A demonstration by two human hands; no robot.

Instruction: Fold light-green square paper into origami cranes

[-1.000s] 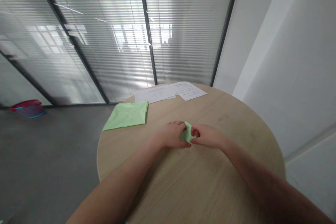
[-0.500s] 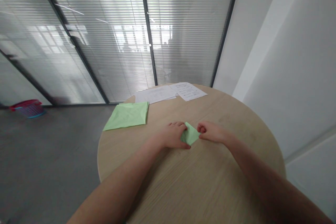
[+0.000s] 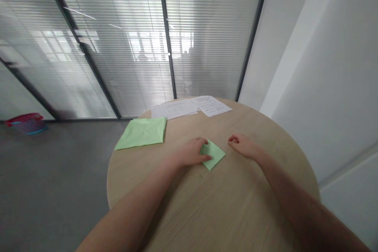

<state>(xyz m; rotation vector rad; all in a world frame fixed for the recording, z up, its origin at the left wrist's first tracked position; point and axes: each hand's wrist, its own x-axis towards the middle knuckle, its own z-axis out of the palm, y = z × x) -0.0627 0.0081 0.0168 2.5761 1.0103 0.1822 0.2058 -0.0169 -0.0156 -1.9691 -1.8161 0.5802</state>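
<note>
Head view: sm. green piece (image 3: 215,154) lies on the table mid-scene, corner toward the near side, L part hidden under L hand (image 3: 193,152). L hand: thumb & fingers spread apart, thumb across the piece's near-L part, fingertips at its far-L edge; can't tell how hard it presses. R hand (image 3: 240,144) is just R of the piece, apart from it, fingers curled in, nothing seen in it; can't tell if thumb tip meets fingers.

Risks, my guess: only L hand is on the piece, so if it lifts or drags, the piece could skew or slide, esp. as the top looks smooth. R corner has no hand on it, so any layers there might spring up. L thumb pushing sideways could crease it. L forearm swinging far-L could knock the lg. green folded sheet (image 3: 141,133) off, as its L corner sits right at the table edge.

Surface: round light-wood table (image 3: 191,208), grain visible. White papers (image 3: 175,108) at far side, overlapped by or touching a printed sheet (image 3: 213,106) to their R; text too sm. to read.

Room: gray floor (image 3: 59,177) L, w/ red-rimmed basket (image 3: 28,125) far L; glass partition w/ blinds (image 3: 209,55) & dark frames at far side; white wall (image 3: 333,71) R.
</note>
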